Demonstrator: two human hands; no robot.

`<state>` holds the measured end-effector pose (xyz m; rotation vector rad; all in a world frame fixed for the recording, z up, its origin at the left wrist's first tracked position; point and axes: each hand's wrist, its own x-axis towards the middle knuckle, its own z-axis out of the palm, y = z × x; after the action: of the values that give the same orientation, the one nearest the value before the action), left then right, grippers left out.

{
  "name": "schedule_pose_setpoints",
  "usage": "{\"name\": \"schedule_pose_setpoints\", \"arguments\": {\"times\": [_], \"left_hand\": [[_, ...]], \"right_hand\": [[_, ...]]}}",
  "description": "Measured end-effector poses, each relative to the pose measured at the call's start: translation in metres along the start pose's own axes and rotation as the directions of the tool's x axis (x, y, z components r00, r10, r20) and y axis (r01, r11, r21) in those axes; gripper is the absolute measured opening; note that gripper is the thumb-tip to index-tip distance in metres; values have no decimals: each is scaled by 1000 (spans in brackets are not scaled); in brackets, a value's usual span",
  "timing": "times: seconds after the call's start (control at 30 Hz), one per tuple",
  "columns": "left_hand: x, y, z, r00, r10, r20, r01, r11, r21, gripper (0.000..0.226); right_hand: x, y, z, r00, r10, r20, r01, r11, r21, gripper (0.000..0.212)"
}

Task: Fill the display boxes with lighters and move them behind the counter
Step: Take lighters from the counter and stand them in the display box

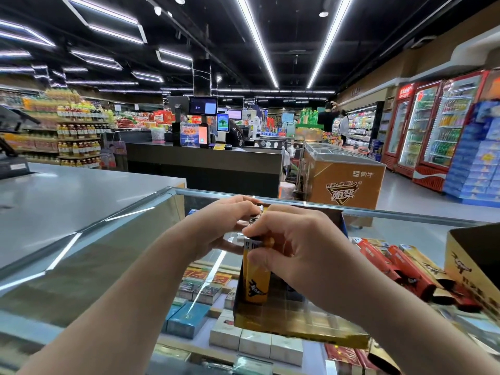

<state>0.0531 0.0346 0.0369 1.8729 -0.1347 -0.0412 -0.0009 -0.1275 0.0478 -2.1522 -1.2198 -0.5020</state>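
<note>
Yellow lighter upright in open gold display box, second box at right

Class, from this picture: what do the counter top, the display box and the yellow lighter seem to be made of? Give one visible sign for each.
Counter top: glass, clear and glossy; packs show through it and ceiling lights reflect.
Display box: probably printed cardboard, gold and slightly shiny, with thin folded walls.
Yellow lighter: likely smooth plastic body, with a silvery, metal-looking top.

Both hands raised, close together at centre.
Left hand curled, fingers closed; right hand pinching with thumb and fingers; forearms bare.
</note>
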Motion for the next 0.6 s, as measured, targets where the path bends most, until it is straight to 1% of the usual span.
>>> {"name": "schedule_pose_setpoints", "arguments": {"times": [0.2, 0.27, 0.37, 0.43, 0.5, 0.57, 0.6], "left_hand": [[1, 0, 1, 1000, 4, -1, -4, 1000, -8, 16], [1, -1, 1, 1000, 9, -3, -9, 1000, -8, 16], [1, -1, 1, 1000, 12, -6, -12, 1000, -12, 18], [1, -1, 1, 1000, 8, -4, -8, 1000, -14, 19], [1, -1, 1, 1000, 6, -7, -6, 1000, -8, 17], [1, 0, 2, 1000, 5, -11, -5, 1000, -3, 16], [1, 0, 2, 1000, 10, -8, -10, 1000, 2, 16]], "right_hand": [[0, 0, 3, 999, -14, -32, 13, 999, -46, 15], [0, 0, 2, 1000, -13, -17, 12, 997, -70, 13], [0, 1, -1, 1000, 8, 12, -6, 994, -113, 18], [0, 1, -3, 1000, 8, 29, -4, 992, -130, 16], [0, 0, -1, 997, -22, 71, 33, 987, -155, 8], [1, -2, 4, 993, -57, 108, 76, 980, -183, 8], [0, -3, 6, 992, -80, 100, 101, 969, -224, 9]]}}
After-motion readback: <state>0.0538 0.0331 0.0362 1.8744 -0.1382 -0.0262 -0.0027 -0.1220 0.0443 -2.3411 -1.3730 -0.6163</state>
